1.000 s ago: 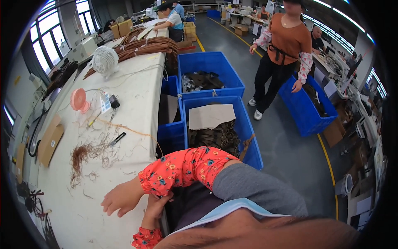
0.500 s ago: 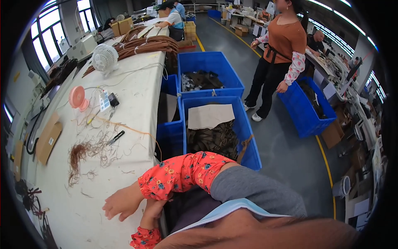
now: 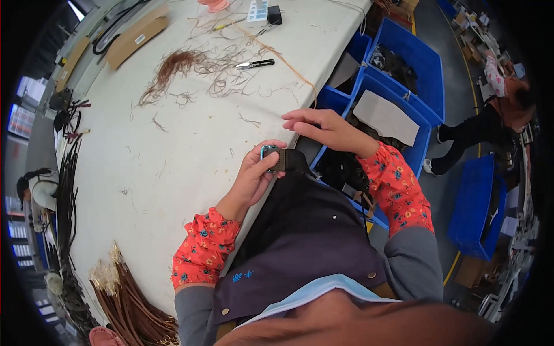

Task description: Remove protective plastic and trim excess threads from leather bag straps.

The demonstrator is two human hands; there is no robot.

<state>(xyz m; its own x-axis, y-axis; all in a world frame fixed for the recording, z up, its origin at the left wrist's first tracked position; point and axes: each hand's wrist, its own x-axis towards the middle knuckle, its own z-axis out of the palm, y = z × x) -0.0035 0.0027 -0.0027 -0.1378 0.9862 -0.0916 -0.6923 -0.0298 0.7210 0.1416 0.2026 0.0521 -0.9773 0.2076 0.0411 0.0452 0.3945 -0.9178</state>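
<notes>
The left hand [image 3: 251, 176] is closed around a small dark object with a light blue rim [image 3: 271, 157], held at the table's [image 3: 173, 150] near edge, just above the dark apron [image 3: 300, 230]; the fingers cover most of it, so its kind is hard to make out. The right hand [image 3: 326, 128] holds nothing: it lies flat with fingers stretched out, apart from the left one, over the table edge, and whether the fingertips touch the top cannot be told. Farther up the table lie a tangle of brown wire scraps [image 3: 173, 69] and small black-handled scissors [image 3: 255, 63], well apart from both hands. A bundle of brown cables [image 3: 130, 300] is cut off at the lower rim. Beside the table stand blue bins [image 3: 404, 75], one partly covered by a grey sheet [image 3: 385, 117], its contents dark and unclear. Another person [image 3: 496, 109] at the right rim is bent and blurred.
</notes>
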